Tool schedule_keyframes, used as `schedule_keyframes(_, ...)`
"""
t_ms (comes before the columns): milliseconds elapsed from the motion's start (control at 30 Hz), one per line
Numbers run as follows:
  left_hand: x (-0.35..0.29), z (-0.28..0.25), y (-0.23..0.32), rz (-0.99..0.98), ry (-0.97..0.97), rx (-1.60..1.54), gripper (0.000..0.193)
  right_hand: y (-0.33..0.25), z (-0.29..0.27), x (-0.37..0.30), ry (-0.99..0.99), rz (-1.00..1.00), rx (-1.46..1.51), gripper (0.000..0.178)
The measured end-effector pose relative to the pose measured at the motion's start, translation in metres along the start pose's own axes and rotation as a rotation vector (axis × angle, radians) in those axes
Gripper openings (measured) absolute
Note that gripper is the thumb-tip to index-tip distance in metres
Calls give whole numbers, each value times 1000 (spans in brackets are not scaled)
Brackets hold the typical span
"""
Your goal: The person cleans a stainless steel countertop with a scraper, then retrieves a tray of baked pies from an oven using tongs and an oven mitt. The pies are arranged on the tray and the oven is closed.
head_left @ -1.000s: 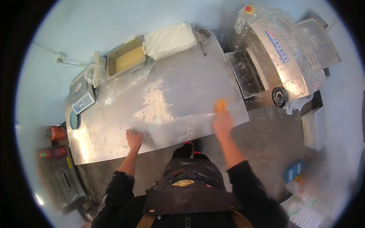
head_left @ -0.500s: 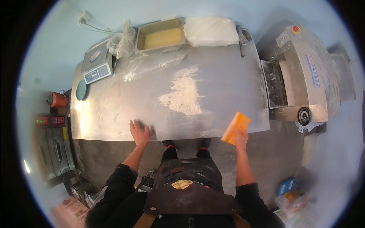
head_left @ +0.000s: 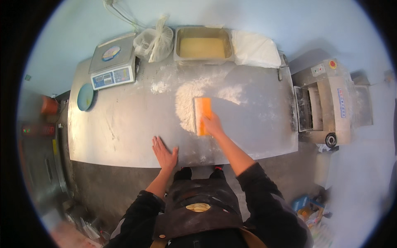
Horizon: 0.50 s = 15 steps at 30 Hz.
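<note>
My right hand (head_left: 213, 124) grips an orange dough scraper (head_left: 203, 111) by its right side. The scraper's long left edge stands against a heap of white flour (head_left: 185, 105) on the metal table (head_left: 124, 136). A thinner patch of flour lies to the right, beyond the scraper. Near the table's front edge, my left hand (head_left: 165, 155) rests flat with its fingers stretched out, holding nothing.
Along the back stand a digital scale (head_left: 111, 62), a knotted plastic bag (head_left: 155, 41), a steel pan (head_left: 182, 58) of pale yellow contents and a white covered stack (head_left: 256, 49). A blue-green plate (head_left: 84, 97) sits at left. A dough machine (head_left: 322, 103) adjoins the right end.
My right hand has swung the scraper left from the table's right front edge to the flour. Some flour has been pushed leftward into a curved heap. The whole view has shifted slightly.
</note>
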<state>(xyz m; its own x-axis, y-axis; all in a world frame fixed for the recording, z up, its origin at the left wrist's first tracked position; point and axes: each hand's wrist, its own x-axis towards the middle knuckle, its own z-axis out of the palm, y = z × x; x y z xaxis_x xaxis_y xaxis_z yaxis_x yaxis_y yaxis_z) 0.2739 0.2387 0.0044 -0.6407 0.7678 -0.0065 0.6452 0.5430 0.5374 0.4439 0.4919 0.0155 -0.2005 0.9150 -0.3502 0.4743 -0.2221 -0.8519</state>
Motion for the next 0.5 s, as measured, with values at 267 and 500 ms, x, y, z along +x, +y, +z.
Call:
schedule_keyframes(267, 35, -5, -16, 70, 31, 35, 108, 154, -366, -9, 299, 124, 375, 29)
schedule_keyframes(500, 51, 10, -7, 1, 28, 94, 102, 107, -306, 116, 125, 312, 225, 23)
